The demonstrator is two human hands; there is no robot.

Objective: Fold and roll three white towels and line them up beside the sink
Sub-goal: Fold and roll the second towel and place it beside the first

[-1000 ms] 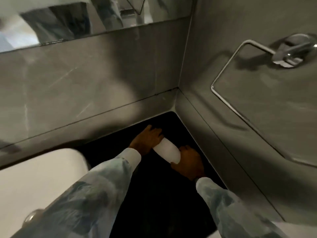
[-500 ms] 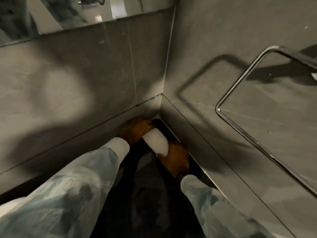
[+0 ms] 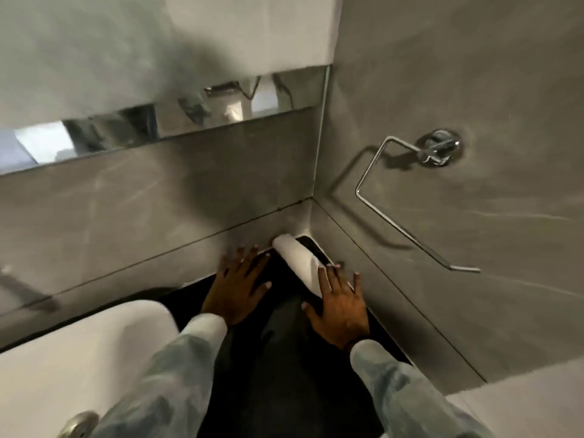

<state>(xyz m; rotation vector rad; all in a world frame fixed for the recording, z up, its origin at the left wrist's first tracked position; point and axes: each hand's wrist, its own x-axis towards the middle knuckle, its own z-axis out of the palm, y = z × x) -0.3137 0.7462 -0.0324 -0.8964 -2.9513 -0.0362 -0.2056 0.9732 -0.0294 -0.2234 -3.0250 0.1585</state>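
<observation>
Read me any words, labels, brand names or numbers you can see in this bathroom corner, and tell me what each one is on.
None can be read.
Rolled towel: plain white, no tag showing.
Towel ring: bare metal, no marking visible.
Sink: plain white, no logo in view.
Mirror strip: blurred reflections only, nothing legible.
Sleeves: mottled pattern, no lettering.
</observation>
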